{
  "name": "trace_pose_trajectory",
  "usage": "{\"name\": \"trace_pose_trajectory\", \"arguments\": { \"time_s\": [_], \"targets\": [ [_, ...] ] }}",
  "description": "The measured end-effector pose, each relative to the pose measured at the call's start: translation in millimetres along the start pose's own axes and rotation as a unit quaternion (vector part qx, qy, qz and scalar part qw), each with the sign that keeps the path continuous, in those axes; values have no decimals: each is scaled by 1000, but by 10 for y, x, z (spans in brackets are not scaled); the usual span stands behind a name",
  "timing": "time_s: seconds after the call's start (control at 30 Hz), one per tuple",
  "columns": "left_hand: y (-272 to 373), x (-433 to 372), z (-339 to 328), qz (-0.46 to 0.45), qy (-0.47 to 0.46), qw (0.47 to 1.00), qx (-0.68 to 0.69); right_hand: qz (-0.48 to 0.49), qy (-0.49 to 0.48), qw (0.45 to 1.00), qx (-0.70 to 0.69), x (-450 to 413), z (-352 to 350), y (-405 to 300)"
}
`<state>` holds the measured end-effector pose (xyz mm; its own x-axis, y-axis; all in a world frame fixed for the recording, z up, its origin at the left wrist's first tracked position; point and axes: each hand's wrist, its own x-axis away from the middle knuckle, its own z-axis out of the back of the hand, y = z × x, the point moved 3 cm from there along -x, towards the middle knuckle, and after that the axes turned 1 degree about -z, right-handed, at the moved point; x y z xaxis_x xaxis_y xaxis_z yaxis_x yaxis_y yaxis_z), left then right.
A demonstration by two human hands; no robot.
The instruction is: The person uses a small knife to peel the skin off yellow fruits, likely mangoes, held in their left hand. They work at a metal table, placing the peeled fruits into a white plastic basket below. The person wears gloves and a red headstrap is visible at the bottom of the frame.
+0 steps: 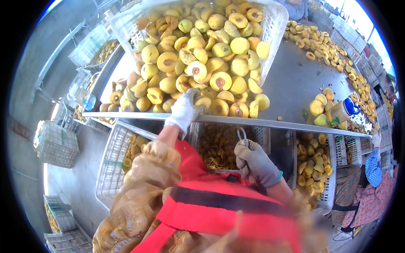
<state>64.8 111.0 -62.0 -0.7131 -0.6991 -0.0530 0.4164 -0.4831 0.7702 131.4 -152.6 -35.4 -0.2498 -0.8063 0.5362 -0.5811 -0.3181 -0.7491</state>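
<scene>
Halved yellow stone fruit [166, 61], some with the pit showing, spill from a tipped white plastic crate [276, 34] onto a metal table [284, 85]. At the near edge of this heap, my left hand [185, 109], in a white glove, has its fingers around a fruit half [202, 101]. Nearer my body and below the table edge, my right hand [258, 163], in a grey glove, grips a small tool with a looped metal end [243, 136]; its handle is hidden in the fist.
Under the table edge [278, 125] stand a crate of scraps [265, 139] and crates of fruit halves at left [106, 170] and right [330, 180]. A blue-lidded jar [340, 112] lies among fruit. Co-workers sit at the right [367, 202] and far side [295, 9].
</scene>
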Motion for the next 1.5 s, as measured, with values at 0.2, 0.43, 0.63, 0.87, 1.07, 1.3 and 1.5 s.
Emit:
{"name": "trace_pose_trajectory", "arguments": {
  "time_s": [0.2,0.43,0.63,0.87,1.07,1.3,1.5],
  "targets": [
    [426,638,152,-199,76,970,119,89,27,996,-13,-270,-188,-184],
    [447,982,-12,-160,42,916,366,116,30,991,63,-429,-404,-261],
    [416,960,249,40,-10,816,576,182,32,977,106,-234,-554,-475],
    [451,1048,201,-41,38,821,568,273,34,876,397,-281,-656,-248],
    [466,1100,83,-90,55,800,591,281,57,857,427,-332,-647,-157],
    [494,1200,36,-116,74,884,447,253,45,902,347,-331,-756,-91],
    [746,1255,227,-84,55,935,341,175,68,834,520,-361,-748,-32]
  ]
}}
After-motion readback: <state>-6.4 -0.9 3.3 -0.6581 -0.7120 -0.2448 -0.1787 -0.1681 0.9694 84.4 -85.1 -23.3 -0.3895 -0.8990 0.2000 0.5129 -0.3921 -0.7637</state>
